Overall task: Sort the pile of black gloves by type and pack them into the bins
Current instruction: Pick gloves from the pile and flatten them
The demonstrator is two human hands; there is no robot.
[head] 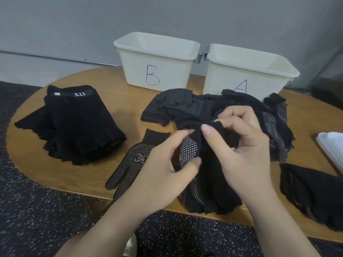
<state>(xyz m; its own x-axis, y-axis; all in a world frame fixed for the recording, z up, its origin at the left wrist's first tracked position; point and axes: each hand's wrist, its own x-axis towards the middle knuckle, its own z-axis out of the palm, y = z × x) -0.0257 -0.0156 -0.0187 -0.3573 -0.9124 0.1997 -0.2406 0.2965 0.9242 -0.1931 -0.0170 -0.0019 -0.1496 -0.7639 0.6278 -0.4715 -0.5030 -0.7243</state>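
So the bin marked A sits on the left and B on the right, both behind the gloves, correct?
Not quite. The head view shows the bin marked B on the left and the bin marked A on the right. Both do stand behind the gloves.

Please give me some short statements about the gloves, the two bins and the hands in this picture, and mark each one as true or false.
1. The cream plastic bin marked B stands to the left of the cream plastic bin marked A. True.
2. The neat stack of plain black gloves lies inside bin B. False: it lies on the round wooden table, left of the bins.
3. Both the left hand and the right hand have a grip on a bundle of black gloves with white dots. True.
4. A single white-dotted black glove lies flat on the table by the left hand. True.
5. The bins are blue. False: they are cream.
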